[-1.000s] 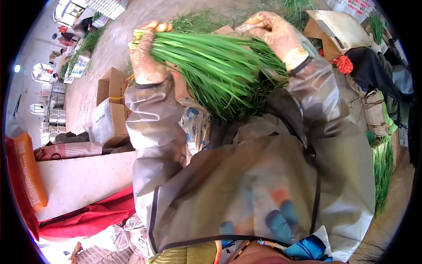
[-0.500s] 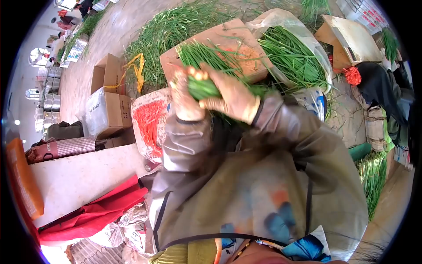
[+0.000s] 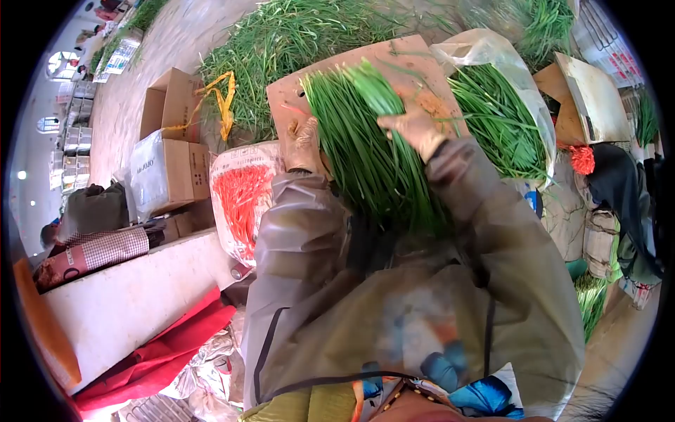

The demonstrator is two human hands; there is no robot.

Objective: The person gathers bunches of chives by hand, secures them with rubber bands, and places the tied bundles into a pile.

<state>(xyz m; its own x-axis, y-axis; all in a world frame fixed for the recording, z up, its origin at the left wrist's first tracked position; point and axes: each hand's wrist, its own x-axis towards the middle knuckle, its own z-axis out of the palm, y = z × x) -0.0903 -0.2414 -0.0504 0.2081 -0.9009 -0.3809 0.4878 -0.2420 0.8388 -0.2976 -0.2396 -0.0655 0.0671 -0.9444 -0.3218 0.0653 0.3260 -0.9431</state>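
A thick bunch of long green chives (image 3: 351, 133) lies on the tilted brown board (image 3: 281, 91) in front of me, its leaves trailing down toward my lap. My right hand (image 3: 418, 130), gloved, is closed on a smaller bundle of chives (image 3: 373, 88) at the bunch's upper right side. Against the left edge of the bunch is my left hand (image 3: 304, 146), also gloved, with its fingers curled. A thin red strand (image 3: 295, 107) shows just above those fingers; whether they grip it is unclear.
A sack of red ties (image 3: 242, 204) stands left of the board, beside a cardboard box (image 3: 186, 176) and yellow strap (image 3: 225, 105). Loose chives (image 3: 281, 42) cover the floor behind. A clear plastic bag (image 3: 538, 119) of chives sits right. A white panel (image 3: 140, 302) lies left.
Both hands were together around a chive bundle; now they are apart on either side of a wider spread bunch. The right hand has moved right, and the view has shifted slightly.
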